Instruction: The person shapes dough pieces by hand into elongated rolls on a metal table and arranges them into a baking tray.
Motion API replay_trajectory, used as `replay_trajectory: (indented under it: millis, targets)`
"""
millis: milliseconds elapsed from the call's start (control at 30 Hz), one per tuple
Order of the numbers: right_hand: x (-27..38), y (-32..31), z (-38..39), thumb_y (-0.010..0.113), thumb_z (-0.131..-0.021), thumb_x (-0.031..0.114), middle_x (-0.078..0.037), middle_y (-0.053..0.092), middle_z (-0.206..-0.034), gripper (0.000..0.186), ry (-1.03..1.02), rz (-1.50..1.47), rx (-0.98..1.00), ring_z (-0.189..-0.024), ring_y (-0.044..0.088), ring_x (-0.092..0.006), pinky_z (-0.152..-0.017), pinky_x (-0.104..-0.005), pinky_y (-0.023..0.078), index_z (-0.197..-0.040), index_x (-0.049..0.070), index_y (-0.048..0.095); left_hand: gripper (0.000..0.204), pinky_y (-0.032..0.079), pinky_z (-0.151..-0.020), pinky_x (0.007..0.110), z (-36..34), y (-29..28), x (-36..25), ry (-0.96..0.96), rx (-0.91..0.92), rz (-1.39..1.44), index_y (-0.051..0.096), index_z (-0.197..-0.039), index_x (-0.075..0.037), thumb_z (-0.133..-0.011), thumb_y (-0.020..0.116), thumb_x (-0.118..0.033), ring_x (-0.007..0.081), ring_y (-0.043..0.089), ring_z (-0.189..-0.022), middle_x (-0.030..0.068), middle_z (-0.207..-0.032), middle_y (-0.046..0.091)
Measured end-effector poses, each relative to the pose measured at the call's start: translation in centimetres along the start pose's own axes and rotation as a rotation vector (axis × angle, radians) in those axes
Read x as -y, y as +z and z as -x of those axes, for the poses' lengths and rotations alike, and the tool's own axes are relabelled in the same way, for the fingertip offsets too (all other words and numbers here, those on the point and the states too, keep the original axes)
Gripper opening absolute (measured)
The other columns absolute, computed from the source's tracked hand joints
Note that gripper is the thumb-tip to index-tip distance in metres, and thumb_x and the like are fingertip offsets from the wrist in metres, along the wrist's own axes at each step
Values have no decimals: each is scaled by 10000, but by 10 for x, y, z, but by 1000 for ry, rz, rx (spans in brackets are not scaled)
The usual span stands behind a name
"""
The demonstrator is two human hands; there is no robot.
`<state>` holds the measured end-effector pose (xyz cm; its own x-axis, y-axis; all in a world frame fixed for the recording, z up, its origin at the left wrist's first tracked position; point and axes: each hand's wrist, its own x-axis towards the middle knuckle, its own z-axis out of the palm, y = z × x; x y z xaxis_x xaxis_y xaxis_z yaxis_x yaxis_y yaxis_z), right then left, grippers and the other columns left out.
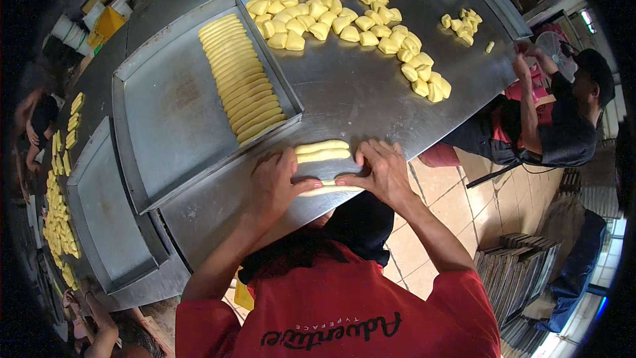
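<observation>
At the near edge of the metal table, my left hand [273, 182] has its thumb stretched onto the left part of a pale yellow dough stick [331, 190]. From the other side, the thumb of my right hand [384, 174] presses on the same stick. The other fingers of both hands arch over the tabletop, apart from the thumbs. Between my index fingers lie two rolled dough sticks [322, 152], side by side, their ends close to my fingertips. Just beyond my left hand, a large metal tray [159, 99] holds a tight row of similar dough sticks [238, 79] along its right side.
Many cut dough pieces [331, 16] spread over the far table [371, 86], with a smaller pile [462, 25] to the right. A second tray [112, 205] and more dough [59, 219] are at the left. A co-worker [563, 113] sits at the right; stacked trays [513, 272] stand behind.
</observation>
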<state>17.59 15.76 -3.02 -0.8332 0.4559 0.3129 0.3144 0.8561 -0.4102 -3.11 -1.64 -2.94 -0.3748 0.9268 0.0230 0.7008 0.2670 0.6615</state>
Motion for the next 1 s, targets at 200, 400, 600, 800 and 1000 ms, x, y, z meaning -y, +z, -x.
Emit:
replay_trajectory:
  millis: [200, 400, 600, 800, 1000]
  targets:
    - [-19, -8, 22, 901, -866, 340, -93, 662, -688, 342, 101, -445, 131, -687, 680, -263, -676, -414, 506, -807, 50, 730, 402, 527, -656, 342, 23, 7, 25, -118, -42, 459, 609, -1045, -57, -858, 930, -211, 172, 665, -687, 103, -755, 654]
    - [3, -11, 12, 861, -910, 253, -79, 717, -819, 243, 180, -433, 257, -734, 716, -259, -664, -425, 543, -923, 26, 774, 444, 515, -641, 334, 6, 3, 7, -55, 59, 360, 599, -1096, -60, -843, 939, -194, 179, 654, -675, 79, -738, 644]
    - [2, -3, 5, 885, -866, 383, -85, 573, -702, 445, 42, -25, -101, -609, 581, -293, -635, -432, 425, -765, 83, 572, 448, 498, -612, 365, -1, 8, 13, 188, -250, 32, 584, -1017, -63, -822, 957, -217, 205, 575, -625, 48, -697, 560]
    - [-6, -13, 26, 826, -948, 208, -104, 710, -817, 190, 269, -609, 237, -745, 709, -299, -687, -417, 558, -955, 30, 760, 386, 581, -693, 408, 21, 5, 12, -2, -32, 423, 588, -1006, -61, -882, 907, -240, 305, 751, -771, 132, -905, 728]
    - [13, -4, 9, 853, -912, 238, -119, 702, -883, 239, 92, -397, 187, -785, 712, -318, -680, -442, 545, -923, 26, 744, 407, 514, -670, 426, 1, 3, -8, 150, -21, 149, 581, -932, -48, -834, 935, -222, 264, 622, -725, 97, -788, 619]
